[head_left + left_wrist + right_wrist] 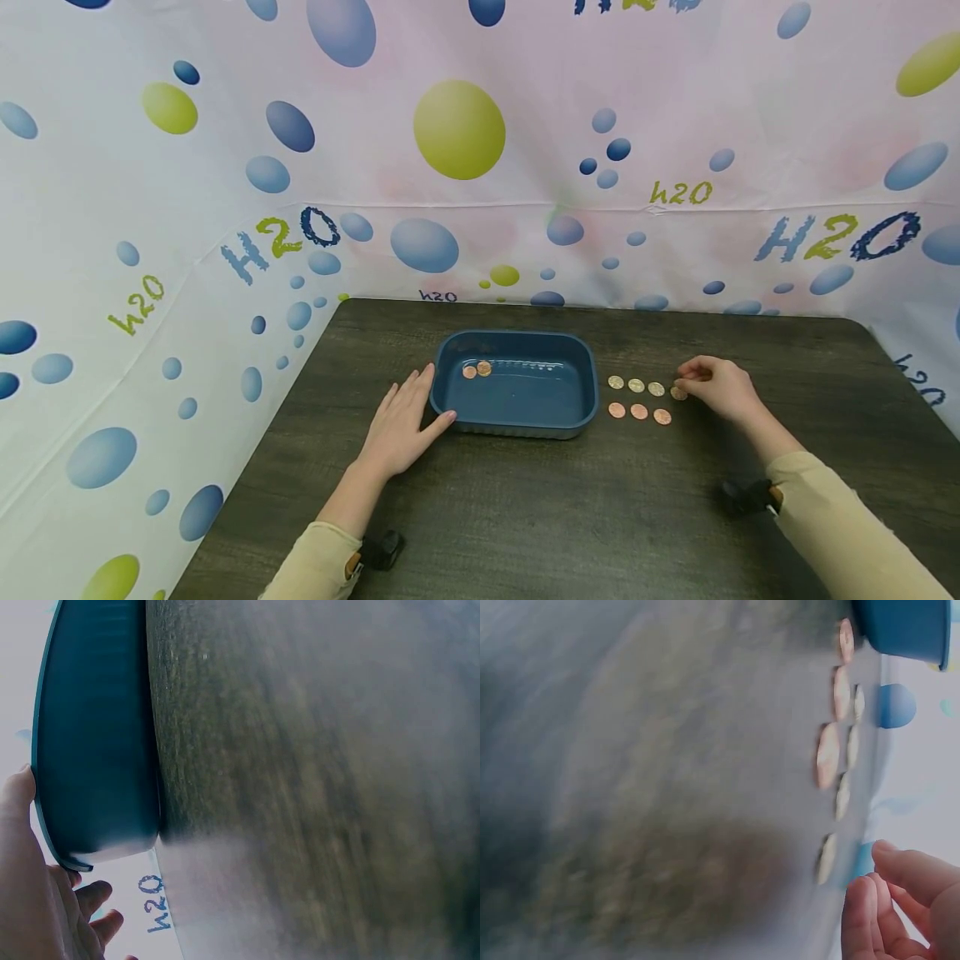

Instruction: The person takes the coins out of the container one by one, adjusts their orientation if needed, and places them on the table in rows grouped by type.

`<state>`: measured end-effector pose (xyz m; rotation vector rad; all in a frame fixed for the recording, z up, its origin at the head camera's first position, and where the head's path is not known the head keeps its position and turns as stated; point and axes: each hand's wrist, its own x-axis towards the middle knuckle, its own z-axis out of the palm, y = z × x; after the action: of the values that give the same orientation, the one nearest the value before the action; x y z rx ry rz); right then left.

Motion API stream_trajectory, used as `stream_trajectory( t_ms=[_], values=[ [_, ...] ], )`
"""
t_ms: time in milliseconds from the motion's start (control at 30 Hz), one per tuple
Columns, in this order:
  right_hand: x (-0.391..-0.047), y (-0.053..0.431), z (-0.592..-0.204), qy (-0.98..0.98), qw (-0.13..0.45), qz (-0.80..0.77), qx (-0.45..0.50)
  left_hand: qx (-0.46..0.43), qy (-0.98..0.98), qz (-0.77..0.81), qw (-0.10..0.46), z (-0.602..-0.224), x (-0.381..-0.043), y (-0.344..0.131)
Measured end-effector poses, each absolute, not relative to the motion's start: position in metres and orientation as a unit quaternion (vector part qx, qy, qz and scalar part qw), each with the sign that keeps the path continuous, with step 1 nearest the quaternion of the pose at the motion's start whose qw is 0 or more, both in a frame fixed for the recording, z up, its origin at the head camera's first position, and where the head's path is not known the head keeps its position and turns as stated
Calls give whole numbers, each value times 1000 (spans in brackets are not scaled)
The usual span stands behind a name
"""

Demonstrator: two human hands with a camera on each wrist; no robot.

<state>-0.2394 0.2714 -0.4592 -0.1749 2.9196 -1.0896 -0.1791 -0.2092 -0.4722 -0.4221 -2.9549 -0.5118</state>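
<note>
My left hand lies against the left end of a blue rectangular dish, its fingers spread along the outside. The thumb touches the rim at the front left corner, also seen in the left wrist view. Inside the dish, two coins lie near the left wall. To the right of it, a back row of several gold-coloured coins runs behind three copper coins. My right hand is at the rightmost gold-coloured coin, fingers bent and a gap showing between thumb and fingertips.
Both hands are over a dark wood-grain table. Behind it and to the left hangs a white sheet with blue and green dots and H2O lettering. A black wrist device sits at the left cuff, another device at the right.
</note>
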Motion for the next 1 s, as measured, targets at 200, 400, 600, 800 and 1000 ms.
stream_trajectory(
  t_ms=[200, 400, 600, 800, 1000],
  values=[
    [-244, 252, -443, 919, 6, -387, -72, -141, -973, -171, 57, -472, -179, -209],
    [-248, 215, -422, 899, -5, -421, -118, -140, -973, -173, 56, -472, -179, -209],
    [-253, 171, -406, 878, 3, -453, -154, -137, -974, -171, 52, -471, -178, -208],
    [-259, 128, -402, 856, 28, -487, -172, -141, -972, -175, 61, -472, -178, -209],
    [-263, 87, -405, 836, 50, -513, -189, -139, -973, -174, 57, -472, -178, -209]
  ],
)
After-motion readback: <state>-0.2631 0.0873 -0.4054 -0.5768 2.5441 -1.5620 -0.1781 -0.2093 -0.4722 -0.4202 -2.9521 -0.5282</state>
